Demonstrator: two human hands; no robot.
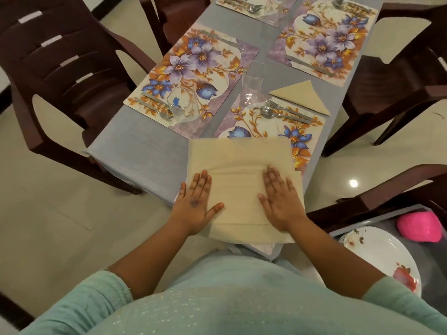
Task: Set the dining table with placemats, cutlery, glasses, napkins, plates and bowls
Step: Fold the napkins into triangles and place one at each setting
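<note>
A beige cloth napkin (238, 163) lies spread over the near end of the grey table (137, 143), covering part of the nearest floral placemat (304, 131). My left hand (196, 201) presses flat on the napkin's left edge, fingers straight. My right hand (281, 200) lies flat on its right side. A folded triangular napkin (301, 96) sits beyond a fork and spoon (278, 111). An upright clear glass (252, 83) stands near them. A second glass (182, 103) rests on the left placemat (193, 76) beside cutlery (154, 107).
Dark brown plastic chairs (63, 64) flank the table on both sides. Two more set placemats (326, 42) lie farther back. At the lower right, a grey tray (362, 224) holds white floral plates (384, 257) and a pink bowl (419, 226).
</note>
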